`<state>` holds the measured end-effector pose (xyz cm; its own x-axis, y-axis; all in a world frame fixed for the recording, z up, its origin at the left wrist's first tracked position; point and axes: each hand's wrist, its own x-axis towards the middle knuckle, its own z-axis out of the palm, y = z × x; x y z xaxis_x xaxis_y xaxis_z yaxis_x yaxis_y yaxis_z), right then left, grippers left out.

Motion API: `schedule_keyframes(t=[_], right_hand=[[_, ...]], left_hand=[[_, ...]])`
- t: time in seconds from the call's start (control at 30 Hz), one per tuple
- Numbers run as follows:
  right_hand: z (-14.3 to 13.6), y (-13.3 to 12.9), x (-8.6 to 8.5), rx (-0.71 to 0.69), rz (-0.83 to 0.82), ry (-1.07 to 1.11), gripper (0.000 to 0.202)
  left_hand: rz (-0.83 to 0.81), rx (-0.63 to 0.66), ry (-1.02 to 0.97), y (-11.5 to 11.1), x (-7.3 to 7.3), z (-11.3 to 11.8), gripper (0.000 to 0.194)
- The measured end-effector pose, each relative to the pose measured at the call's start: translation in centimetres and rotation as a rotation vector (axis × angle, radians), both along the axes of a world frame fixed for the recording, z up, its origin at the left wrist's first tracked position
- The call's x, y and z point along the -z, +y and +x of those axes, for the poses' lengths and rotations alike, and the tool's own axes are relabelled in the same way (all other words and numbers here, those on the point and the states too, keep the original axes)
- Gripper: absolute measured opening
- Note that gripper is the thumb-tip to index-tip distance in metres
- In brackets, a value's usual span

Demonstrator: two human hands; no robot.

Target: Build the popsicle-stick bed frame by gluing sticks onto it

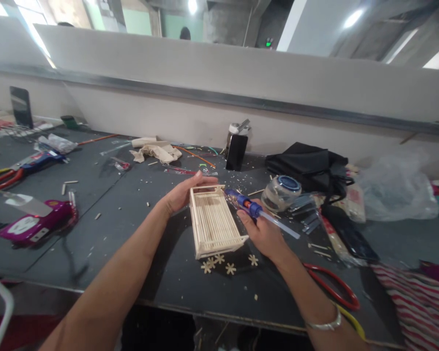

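Observation:
A small bed-like frame built from thin wooden sticks [217,217], with a slatted floor and low rails, sits tilted at the centre. My left hand [185,192] grips its far left corner, the fingers partly hidden behind the far rail. In my right hand [265,234] is a blue hot glue gun [243,201], a clear glue stick [281,225] jutting from its back. Its nozzle points at the frame's far right corner; whether they touch I cannot tell. Several star-shaped stick pieces [230,268] lie by the frame's near end.
Behind stand a phone [236,152] and a round clear jar [281,192]. A black bag [303,161] and clear plastic bag [395,190] lie right. Red-handled pliers [332,285] rest near my right forearm. Left are a purple device [38,222] and stick scraps.

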<state>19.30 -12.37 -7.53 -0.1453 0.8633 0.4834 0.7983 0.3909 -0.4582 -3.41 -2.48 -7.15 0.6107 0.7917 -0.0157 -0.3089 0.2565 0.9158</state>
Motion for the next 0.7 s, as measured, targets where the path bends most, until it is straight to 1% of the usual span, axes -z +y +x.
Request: schedule_keyframes(t=[0.27,0.7], right_hand=[[0.0,0.32,0.35,-0.006,0.032,0.005,0.033],[-0.33,0.34,0.2,-0.011,0.095,-0.01,0.029]], left_hand=[[0.001,0.018,-0.037,0.08,0.05,0.07,0.054],[-0.017,0.02,-0.03,0.12,0.23,-0.05,0.054]])
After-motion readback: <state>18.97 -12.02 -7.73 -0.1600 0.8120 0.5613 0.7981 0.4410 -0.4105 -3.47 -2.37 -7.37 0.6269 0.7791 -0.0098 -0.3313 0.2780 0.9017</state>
